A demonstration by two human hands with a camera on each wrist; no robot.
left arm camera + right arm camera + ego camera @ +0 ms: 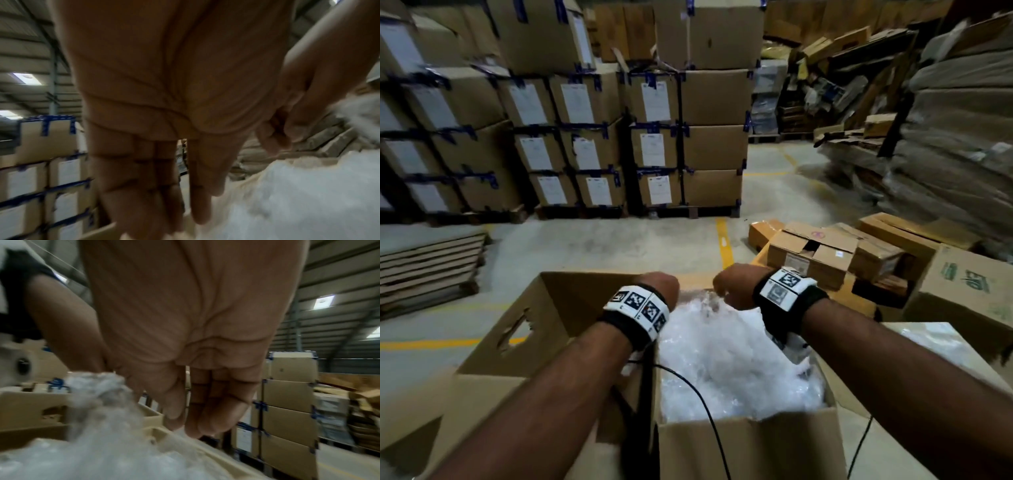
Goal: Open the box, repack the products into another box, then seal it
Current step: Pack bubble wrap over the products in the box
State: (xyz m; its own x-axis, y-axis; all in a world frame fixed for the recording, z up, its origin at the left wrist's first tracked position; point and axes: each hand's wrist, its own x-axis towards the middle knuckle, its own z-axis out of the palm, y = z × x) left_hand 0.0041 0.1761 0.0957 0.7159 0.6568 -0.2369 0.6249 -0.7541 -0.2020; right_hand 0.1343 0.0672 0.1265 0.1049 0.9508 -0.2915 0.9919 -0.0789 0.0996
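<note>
- Nearest us, our two forearms reached forward over the open cardboard box (750, 448), each wearing a black wrist strap with printed marker squares, and a thin black cable looped across the box's near wall.
- The box was filled to its rim with crumpled clear plastic wrap (736, 359), soft, glossy and shapeless; whatever products lay inside the wrap we could not make out.
- Our left hand (661, 287) hung at the far left corner of the wrap; in the left wrist view its fingers (144, 186) pointed down, straight and close together, pinching nothing.
- Our right hand (732, 286) hovered over the far edge beside it; its fingers (205, 410) curved downward, and a bunched tuft of wrap rose by the thumb side, but we could not tell whether it was pinched.
- The wrap lay directly below and toward us from both hands, so we judged that the next pull would draw it up from the far edge, the right hand being closer to the tuft.
- To the left, touching the full box, stood a second box (524, 329) with a cut-out hand-hole, probably the destination.
- Beyond lay the concrete floor with yellow lines, then pallet stacks of taped cartons (592, 137).
</note>
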